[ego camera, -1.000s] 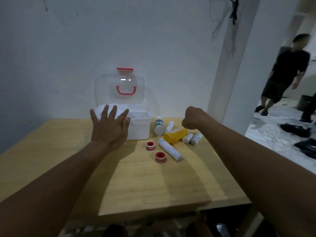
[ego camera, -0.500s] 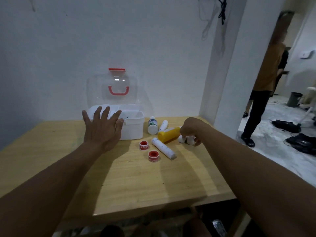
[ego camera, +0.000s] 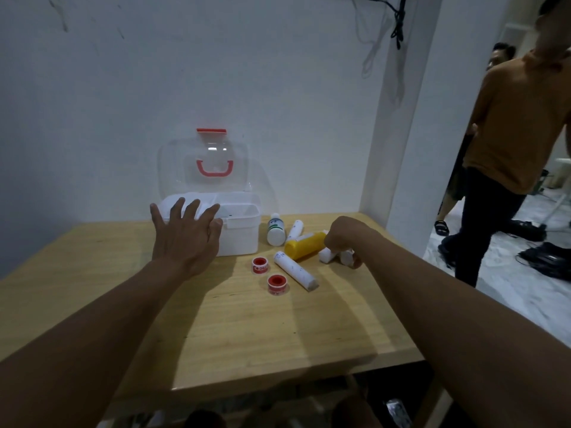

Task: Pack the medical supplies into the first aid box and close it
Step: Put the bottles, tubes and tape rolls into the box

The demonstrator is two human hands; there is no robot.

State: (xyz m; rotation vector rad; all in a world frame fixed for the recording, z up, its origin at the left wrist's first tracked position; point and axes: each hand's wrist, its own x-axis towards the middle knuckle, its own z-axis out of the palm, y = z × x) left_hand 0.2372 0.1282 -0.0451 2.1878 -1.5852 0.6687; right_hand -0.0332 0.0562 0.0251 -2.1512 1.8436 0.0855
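Observation:
The white first aid box [ego camera: 239,239] stands at the back of the wooden table [ego camera: 247,329], its clear lid [ego camera: 204,165] with a red handle raised against the wall. My left hand [ego camera: 185,233] hovers with spread fingers in front of the box's left side. My right hand [ego camera: 343,237] is closed over two small white rolls [ego camera: 327,254] right of a yellow bottle [ego camera: 304,244]. Nearby lie a white bottle with a green label [ego camera: 276,230], a slim white tube [ego camera: 295,229], a long white roll [ego camera: 296,271] and two red tape rolls [ego camera: 260,265], [ego camera: 277,283].
A white wall runs behind the table and a white pillar [ego camera: 395,118] stands at its back right corner. Two people [ego camera: 509,125] stand on the tiled floor to the right, near dark items on the ground. The table's front edge is close to me.
My right hand has come down from above the supplies onto the two small white rolls and closed around them. My left hand stays by the box. The people at right have come closer.

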